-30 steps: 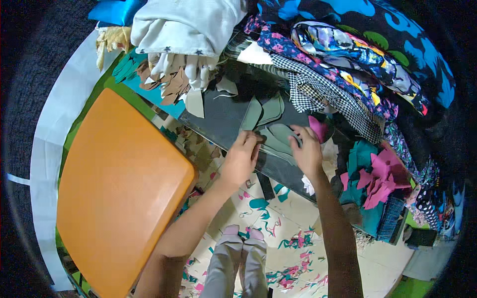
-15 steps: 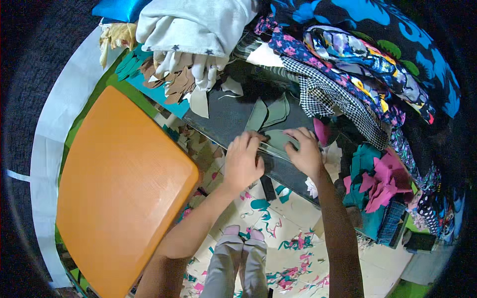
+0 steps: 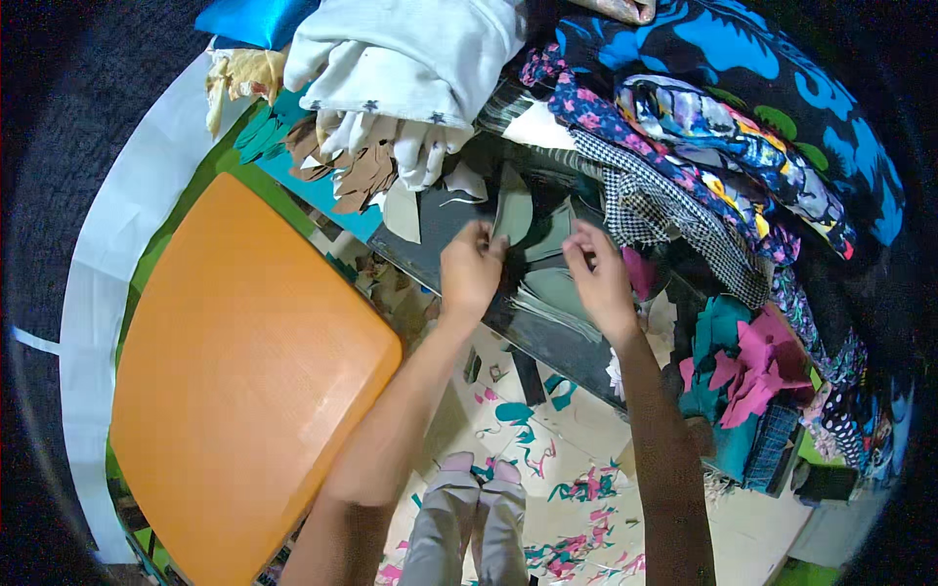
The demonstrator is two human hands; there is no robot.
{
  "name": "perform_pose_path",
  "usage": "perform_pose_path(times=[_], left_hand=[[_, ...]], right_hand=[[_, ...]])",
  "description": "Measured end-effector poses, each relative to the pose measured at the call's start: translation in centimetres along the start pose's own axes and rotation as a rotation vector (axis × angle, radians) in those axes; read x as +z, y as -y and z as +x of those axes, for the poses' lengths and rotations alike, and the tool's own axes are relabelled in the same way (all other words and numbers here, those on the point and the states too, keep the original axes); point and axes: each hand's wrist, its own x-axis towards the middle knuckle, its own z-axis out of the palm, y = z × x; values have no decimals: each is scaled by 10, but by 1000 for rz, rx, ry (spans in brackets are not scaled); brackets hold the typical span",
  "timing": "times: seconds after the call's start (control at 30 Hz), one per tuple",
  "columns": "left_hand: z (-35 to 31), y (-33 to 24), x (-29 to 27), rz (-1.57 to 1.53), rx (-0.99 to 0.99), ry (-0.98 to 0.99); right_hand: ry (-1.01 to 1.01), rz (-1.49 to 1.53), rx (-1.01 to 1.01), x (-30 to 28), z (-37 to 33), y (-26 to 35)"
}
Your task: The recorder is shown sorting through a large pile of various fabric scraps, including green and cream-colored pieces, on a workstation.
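Presently, left hand [image 3: 471,273] pinches a grey-green piece [image 3: 513,203]; right hand [image 3: 600,281] nearby.

Bare left hand [image 3: 471,278] curled in pinch; bare right hand [image 3: 604,291] half-curled; bare forearms [image 3: 405,420] stretched forward, apart.

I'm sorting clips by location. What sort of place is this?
Probably a fabric-cutting workspace: stacked grey-green pieces lie on a dark tabletop, patterned cloth is heaped beyond, and pink and teal scraps litter the floor.
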Motion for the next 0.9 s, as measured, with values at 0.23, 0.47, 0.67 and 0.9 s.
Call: perform_pose_path(times=[0.23,0.47,0.67,0.9], left_hand=[[-24,-21,-10,-342,22,299],[-32,-11,-24,-59,198,68],[-41,-18,-19,34,434,122],[-44,-9,-22,211,639,170]], right_hand=[[106,47,179,-16,7,9],[117,-113,-179,-34,-19,6],[-16,-310,-318,-28,-35,14],[-70,-286,-389,-16,-27,-1]])
